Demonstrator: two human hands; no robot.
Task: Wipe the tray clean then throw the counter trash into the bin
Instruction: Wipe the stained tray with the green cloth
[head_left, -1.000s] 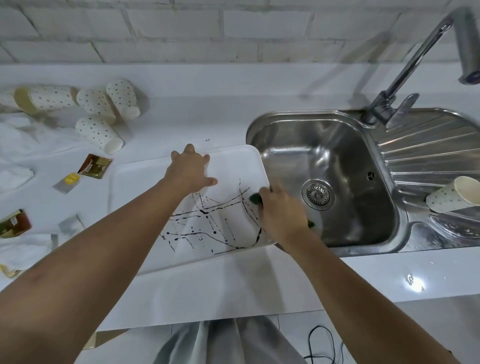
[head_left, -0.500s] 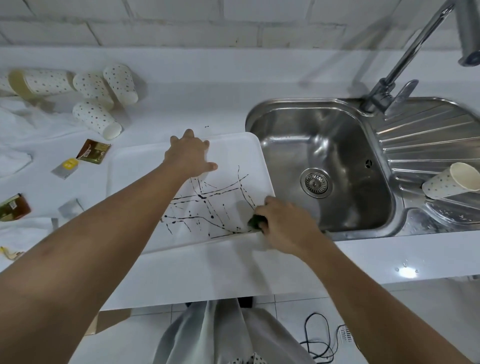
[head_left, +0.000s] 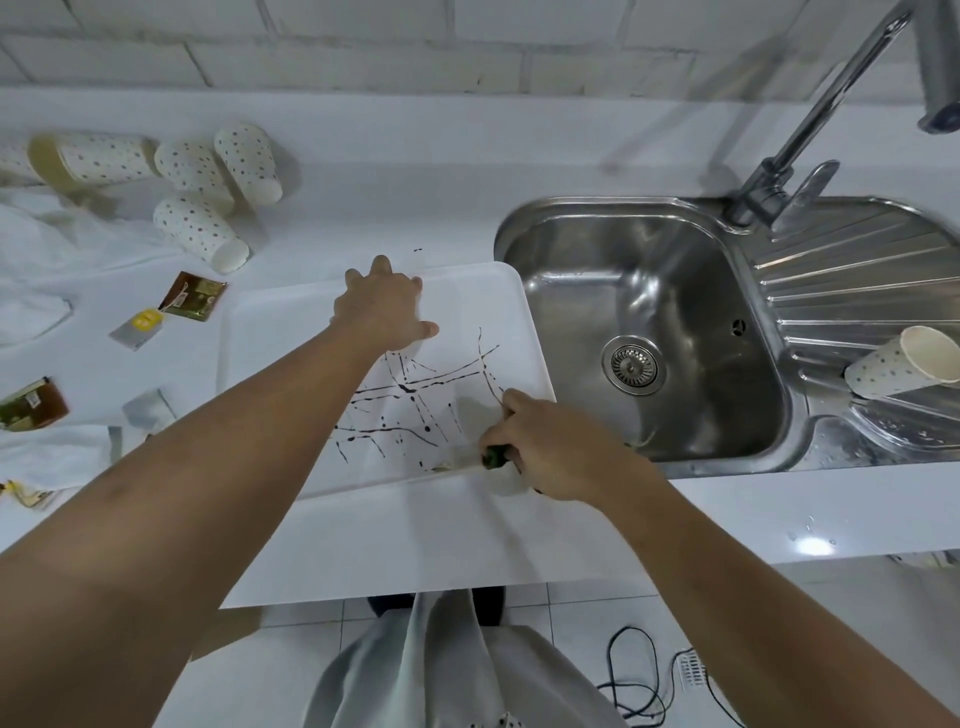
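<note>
The white rectangular plastic tray (head_left: 270, 332) lies centre frame on the worktop (head_left: 415, 540), beside the steel sink (head_left: 675, 270). The left hand (head_left: 384, 306), fingers extended, presses its far edge. The right hand (head_left: 550, 447) grips a dark green sponge (head_left: 493, 458) at its lower-right corner. Risk: outward strokes may push the dark sauce streaks (head_left: 410, 389) over the rim.

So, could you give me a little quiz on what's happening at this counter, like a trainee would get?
1. True or false: the tray is free of dark streaks.
2. The right hand grips: A) a paper cup, B) a green scrubber, C) the tap.
3. Where does the left hand rest?

Key: 1 false, dark streaks remain. 2 B. 3 On the tray's far edge.
</note>
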